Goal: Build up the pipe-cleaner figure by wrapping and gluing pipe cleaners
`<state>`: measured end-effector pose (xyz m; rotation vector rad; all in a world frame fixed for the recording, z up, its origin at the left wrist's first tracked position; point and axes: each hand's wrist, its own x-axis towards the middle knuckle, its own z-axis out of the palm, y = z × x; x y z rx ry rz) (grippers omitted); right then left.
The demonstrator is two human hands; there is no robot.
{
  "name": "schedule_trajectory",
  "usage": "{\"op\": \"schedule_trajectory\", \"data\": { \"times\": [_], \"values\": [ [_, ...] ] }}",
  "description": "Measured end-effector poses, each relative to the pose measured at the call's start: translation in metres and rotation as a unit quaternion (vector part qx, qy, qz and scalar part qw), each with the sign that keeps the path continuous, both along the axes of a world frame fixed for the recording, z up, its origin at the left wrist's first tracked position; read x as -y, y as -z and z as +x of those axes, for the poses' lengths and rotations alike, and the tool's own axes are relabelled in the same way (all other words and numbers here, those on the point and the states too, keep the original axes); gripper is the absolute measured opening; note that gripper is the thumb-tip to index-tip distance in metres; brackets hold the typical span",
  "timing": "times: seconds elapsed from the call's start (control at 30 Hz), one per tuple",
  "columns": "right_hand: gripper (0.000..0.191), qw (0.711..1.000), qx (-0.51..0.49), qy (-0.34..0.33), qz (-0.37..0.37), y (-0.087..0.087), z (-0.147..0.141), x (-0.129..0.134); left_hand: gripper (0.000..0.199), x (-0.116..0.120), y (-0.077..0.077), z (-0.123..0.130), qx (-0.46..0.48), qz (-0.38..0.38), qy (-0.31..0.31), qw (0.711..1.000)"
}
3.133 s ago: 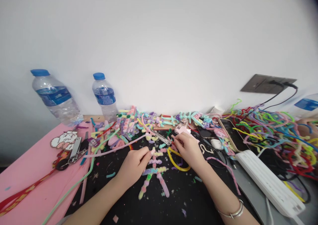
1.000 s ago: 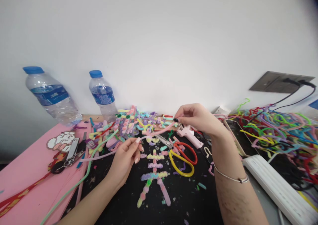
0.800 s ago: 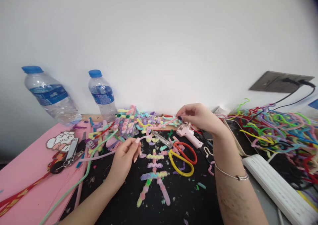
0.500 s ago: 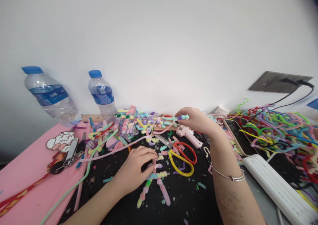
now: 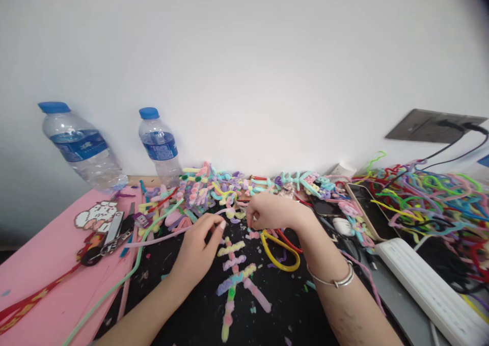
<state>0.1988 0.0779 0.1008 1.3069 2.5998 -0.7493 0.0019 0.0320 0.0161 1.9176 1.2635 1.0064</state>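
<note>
On the black work surface lies a fishbone-shaped figure of fuzzy pastel pipe cleaners (image 5: 232, 280), with crosspieces and a forked lower end. My left hand (image 5: 198, 246) is beside its upper end, fingers bent and a gap showing between thumb and forefinger, with nothing visible in them. My right hand (image 5: 277, 211) reaches across from the right, its fingertips pinched together just above a small pink fuzzy piece (image 5: 252, 235). Whether that piece is gripped or just lies below, I cannot tell. Scissors with yellow and red handles (image 5: 280, 257) lie partly under my right hand and wrist.
Heaped pastel pipe cleaner pieces (image 5: 198, 190) line the wall. Two water bottles (image 5: 158, 147) stand at the left, near a pink sheet (image 5: 46, 249) with keys. Rightward are a phone (image 5: 372, 211), a white power strip (image 5: 428, 290) and tangled pipe cleaners (image 5: 431, 198).
My right hand has come down and left from the pile by the wall to beside the figure. My left hand has drawn slightly away from the figure, which now lies uncovered.
</note>
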Motion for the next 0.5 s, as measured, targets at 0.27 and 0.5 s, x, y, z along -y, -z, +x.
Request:
{"op": "schedule_trajectory", "data": {
  "times": [0.27,0.5],
  "values": [
    [0.021,0.989,0.123,0.0,0.08,0.024,-0.027,0.006,0.015,-0.011,0.005,-0.008,0.001,-0.009,-0.065,0.998],
    [0.019,0.991,0.11,0.004,0.077,0.021,-0.025,0.002,0.021,-0.013,0.007,-0.012,-0.134,-0.005,0.039,0.99]
  ]
}}
